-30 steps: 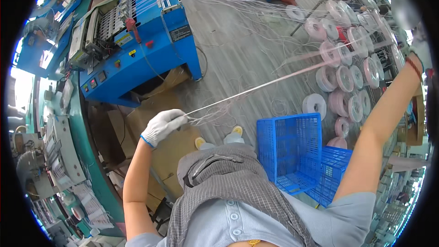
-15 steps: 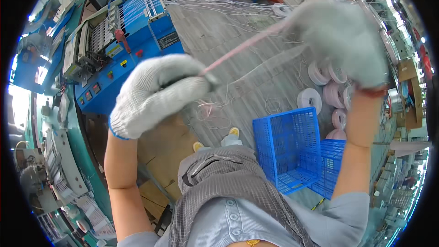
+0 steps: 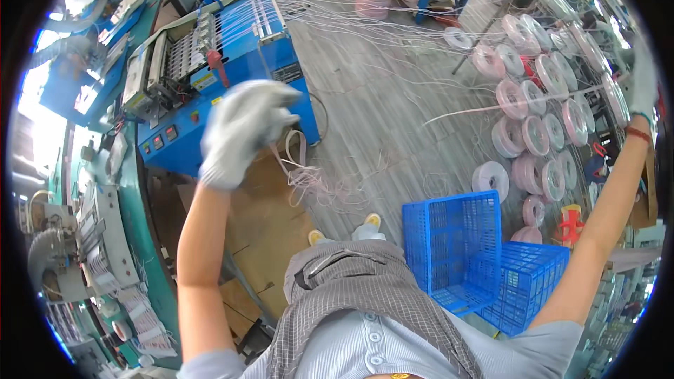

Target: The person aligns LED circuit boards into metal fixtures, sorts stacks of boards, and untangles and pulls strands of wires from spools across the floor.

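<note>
My left hand (image 3: 242, 130), in a white knit glove, is raised in front of the blue machine (image 3: 232, 77). Its fingers are curled on a loop of thin pink strands (image 3: 298, 165) that hang down to a loose tangle on the floor. My right arm stretches far out to the right. My gloved right hand (image 3: 642, 84) is blurred at the picture's rim beside the rack of pink spools (image 3: 544, 116). One taut pink strand (image 3: 519, 103) runs from that hand leftward over the floor.
Two blue plastic crates (image 3: 456, 253) stand by my feet on the right. Flattened cardboard (image 3: 260, 217) lies under the machine's front. Green machinery (image 3: 105, 224) lines the left side. More spools and strands lie across the wooden floor at the back.
My hands have moved apart. The left hand dropped back toward the machine with the strands, and the right arm swung out to the spool rack, drawing a strand taut.
</note>
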`<state>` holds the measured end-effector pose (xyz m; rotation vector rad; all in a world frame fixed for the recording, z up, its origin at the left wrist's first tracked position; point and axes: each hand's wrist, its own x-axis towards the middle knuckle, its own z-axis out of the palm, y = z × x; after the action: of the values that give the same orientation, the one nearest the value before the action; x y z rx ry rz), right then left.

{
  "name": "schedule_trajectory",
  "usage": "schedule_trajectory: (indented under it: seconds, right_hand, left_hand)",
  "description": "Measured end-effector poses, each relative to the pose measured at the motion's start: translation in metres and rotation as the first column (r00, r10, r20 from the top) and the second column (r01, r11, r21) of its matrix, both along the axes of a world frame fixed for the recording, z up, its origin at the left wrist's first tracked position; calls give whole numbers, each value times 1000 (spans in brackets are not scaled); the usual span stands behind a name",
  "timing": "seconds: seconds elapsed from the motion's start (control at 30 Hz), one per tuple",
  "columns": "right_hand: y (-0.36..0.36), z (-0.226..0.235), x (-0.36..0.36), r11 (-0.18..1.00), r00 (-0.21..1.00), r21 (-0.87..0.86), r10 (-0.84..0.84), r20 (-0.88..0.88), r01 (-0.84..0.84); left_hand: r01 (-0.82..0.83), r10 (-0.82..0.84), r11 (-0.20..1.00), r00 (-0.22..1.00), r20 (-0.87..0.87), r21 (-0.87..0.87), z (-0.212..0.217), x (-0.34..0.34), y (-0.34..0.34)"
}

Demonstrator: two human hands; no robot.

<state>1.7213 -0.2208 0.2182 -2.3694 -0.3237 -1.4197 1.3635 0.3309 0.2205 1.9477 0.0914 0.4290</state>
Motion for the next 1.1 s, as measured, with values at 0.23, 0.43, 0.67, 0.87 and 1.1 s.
schedule_trajectory:
  seconds: [0.23, 0.43, 0.67, 0.87, 1.1]
  right_hand:
    - [3, -19, 8, 898, 969, 420, 207, -138, -132]
    - [99, -20, -39, 958, 880, 170, 282, -382, -233]
    - [221, 32, -183, 194, -177, 702, 891, -419, -685]
    - [248, -8, -145, 15, -296, 700, 900, -321, -714]
    - [231, 39, -152, 387, -112, 532, 722, -683, -753]
  left_hand:
    - [-36, -9, 995, 904, 428, 97, 68, 9, -11]
    - [91, -139, 755, 990, 24, 650, 92, 35, -71]
    - [320, -318, 733, 941, -113, 600, 80, 60, -113]
    - [339, -174, 872, 890, -422, 354, 49, 63, -100]
    - [338, -241, 930, 861, -448, 148, 17, 54, -58]
